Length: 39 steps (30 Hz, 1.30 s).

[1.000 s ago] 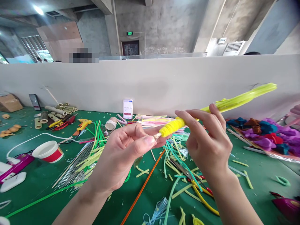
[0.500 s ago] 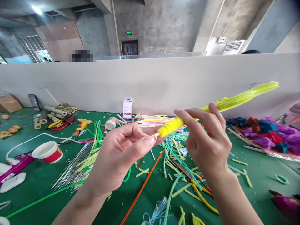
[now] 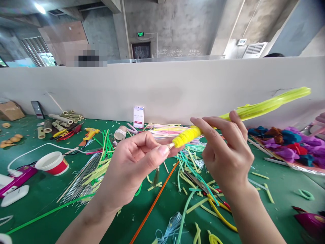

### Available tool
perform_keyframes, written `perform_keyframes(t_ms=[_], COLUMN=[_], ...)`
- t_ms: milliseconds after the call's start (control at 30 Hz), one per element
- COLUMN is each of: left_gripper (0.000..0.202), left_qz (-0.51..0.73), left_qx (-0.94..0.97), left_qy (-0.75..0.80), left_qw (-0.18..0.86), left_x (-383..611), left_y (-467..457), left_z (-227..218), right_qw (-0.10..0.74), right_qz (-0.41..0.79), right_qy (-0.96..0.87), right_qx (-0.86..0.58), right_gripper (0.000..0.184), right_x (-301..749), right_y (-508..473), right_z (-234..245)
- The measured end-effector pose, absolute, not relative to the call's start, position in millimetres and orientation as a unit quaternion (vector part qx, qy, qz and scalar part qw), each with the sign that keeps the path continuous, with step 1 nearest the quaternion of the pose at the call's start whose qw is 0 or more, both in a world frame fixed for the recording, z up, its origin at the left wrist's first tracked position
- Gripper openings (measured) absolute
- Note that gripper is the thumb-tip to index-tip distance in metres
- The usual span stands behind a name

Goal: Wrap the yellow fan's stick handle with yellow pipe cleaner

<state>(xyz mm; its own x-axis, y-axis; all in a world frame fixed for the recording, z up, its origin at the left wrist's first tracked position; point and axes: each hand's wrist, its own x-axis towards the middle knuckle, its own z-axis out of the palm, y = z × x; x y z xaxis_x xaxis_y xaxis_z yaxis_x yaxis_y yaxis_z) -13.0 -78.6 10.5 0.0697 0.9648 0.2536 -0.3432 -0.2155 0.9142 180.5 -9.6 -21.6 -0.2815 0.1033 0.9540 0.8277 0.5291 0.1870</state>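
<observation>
Across the middle, between both hands, runs a rod wrapped in fuzzy yellow pipe cleaner (image 3: 187,136), its loose yellow-green end sticking out to the upper right. My left hand (image 3: 138,167) is closed, thumb and fingers pinching the rod's thin pale tip. A small dark greenish tassel (image 3: 156,177) dangles below those fingers. My right hand (image 3: 227,152) is closed around the wrapped rod farther along, fingertips on its upper side; part of the rod is hidden behind the fingers. Beneath the hands lie scissors (image 3: 196,181) with yellow and red handles, among cut pipe cleaner pieces.
On the green table (image 3: 119,220) are a paper cup (image 3: 52,163), a yellow glue gun (image 3: 90,134), bamboo tubes (image 3: 61,118), a purple power strip (image 3: 21,179) and a thin orange rod (image 3: 154,203). A phone (image 3: 138,117) leans on the partition (image 3: 106,89). Coloured fuzzy flowers (image 3: 289,142) lie right.
The rod and both hands have shifted slightly right. The tassel below my left hand now hangs in clearer view. Both grips stay much the same.
</observation>
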Motion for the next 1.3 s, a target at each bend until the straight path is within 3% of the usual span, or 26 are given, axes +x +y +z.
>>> perform_keyframes(t_ms=[467,667,1300], left_gripper=[0.012,0.022,0.017], left_qz=[0.571,0.554,0.534], left_qx=[0.533,0.547,0.535], left_qy=[0.287,0.277,0.300], left_qw=[0.555,0.563,0.582], left_x=[-21,-24,-25], left_y=[-71,-66,-65], left_z=[6,3,4], right_qw=[0.505,0.498,0.481], right_qz=[-0.360,-0.357,-0.354], right_qy=[-0.714,-0.718,-0.736], right_qx=[-0.325,-0.330,-0.319], right_gripper=[0.053,0.054,0.056], right_x=[181,183,187], right_y=[-8,-7,-6], right_z=[-23,-25,-30])
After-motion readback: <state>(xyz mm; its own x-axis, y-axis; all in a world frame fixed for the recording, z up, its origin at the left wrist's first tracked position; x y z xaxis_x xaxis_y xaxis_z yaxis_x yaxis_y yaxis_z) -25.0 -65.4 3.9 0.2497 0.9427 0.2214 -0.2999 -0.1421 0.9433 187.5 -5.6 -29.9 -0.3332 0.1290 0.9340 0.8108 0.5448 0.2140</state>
